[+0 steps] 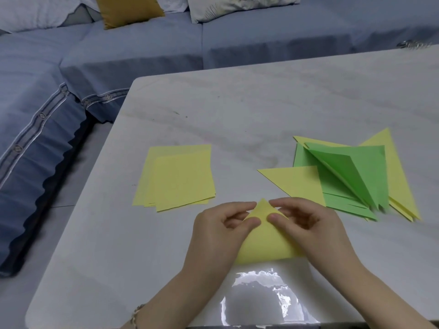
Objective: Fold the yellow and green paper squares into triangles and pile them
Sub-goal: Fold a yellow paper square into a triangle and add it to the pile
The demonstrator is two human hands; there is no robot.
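The yellow sheet (266, 243) is pinched at its far tip by the left hand (221, 224) and right hand (306, 222); if the corners slip apart, a crooked crease would be pressed in.

Matt yellow paper (268, 241) — glossy marbled tabletop (237, 110) — blue cloth sofa (118, 51).

Yellow squares (175, 176), green triangles (351, 176)

unfolded stack (175, 176) left on table (237, 103), folded pile (356, 176) right, sheet (266, 243) in front between them, sofa (142, 51) behind table.
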